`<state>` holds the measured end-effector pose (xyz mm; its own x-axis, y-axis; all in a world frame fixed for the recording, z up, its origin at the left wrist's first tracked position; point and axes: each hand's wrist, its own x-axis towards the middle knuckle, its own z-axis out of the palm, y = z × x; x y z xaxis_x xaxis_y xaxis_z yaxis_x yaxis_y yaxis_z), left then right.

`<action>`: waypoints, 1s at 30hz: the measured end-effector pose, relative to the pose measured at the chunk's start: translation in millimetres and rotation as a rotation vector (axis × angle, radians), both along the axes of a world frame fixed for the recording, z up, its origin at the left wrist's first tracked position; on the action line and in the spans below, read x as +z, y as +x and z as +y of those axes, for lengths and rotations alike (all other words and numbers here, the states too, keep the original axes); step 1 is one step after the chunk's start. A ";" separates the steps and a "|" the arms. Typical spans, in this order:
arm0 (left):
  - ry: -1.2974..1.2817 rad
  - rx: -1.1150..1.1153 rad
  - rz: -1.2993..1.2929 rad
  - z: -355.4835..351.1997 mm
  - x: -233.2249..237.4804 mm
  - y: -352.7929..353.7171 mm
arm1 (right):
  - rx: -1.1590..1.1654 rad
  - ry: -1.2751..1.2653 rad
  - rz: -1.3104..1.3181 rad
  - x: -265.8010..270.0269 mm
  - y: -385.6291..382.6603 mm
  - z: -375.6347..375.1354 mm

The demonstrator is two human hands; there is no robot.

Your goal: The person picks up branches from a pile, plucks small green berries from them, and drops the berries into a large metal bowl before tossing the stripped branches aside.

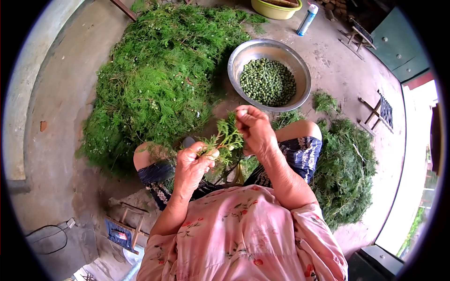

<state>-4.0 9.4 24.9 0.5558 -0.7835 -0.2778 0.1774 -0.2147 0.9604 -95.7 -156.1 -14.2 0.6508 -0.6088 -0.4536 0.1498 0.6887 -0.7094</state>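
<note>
My left hand (193, 164) is closed on the stem end of a green conifer sprig (227, 138) above my lap. At the sprig's upper right edge is my right hand (255, 129), its thumb and fingers pinched together. Whatever sits between those fingertips is too small to make out. Just beyond my hands stands a wide metal basin (255, 50), partly filled with small round green berries (267, 82). A large heap of cut conifer branches (154, 79) spreads over the floor ahead and to the left.
A second pile of branches (347, 173) lies by my right knee. Farther off are a yellow tub (274, 14) and a spray can (307, 21). Folding stools stand at the right (385, 110) and lower left (123, 234). A green cabinet (398, 42) is at upper right.
</note>
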 end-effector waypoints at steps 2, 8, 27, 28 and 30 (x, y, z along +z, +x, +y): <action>-0.044 0.061 0.045 -0.4 -2.3 -1.0 | -0.149 0.094 -0.060 -18.1 -4.8 -12.4; -0.168 0.174 0.214 -0.7 -6.1 4.3 | -0.408 0.238 -0.038 -52.4 -18.5 -83.9; -0.274 0.347 0.343 -5.0 -18.8 9.1 | -0.097 -0.250 -0.389 -49.5 -36.7 -150.1; -0.279 0.343 0.368 -4.8 -19.9 11.0 | -0.018 -0.316 -0.165 -23.2 -28.5 -103.5; -0.280 0.330 0.396 -5.7 -20.6 9.5 | 0.136 -0.345 0.039 5.1 -14.3 -33.9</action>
<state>5.5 3.7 4.2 0.6786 -0.6604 -0.3214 0.5487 0.1649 0.8196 -110.0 -190.0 -9.1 0.7228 -0.6392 -0.2626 0.0416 0.4197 -0.9067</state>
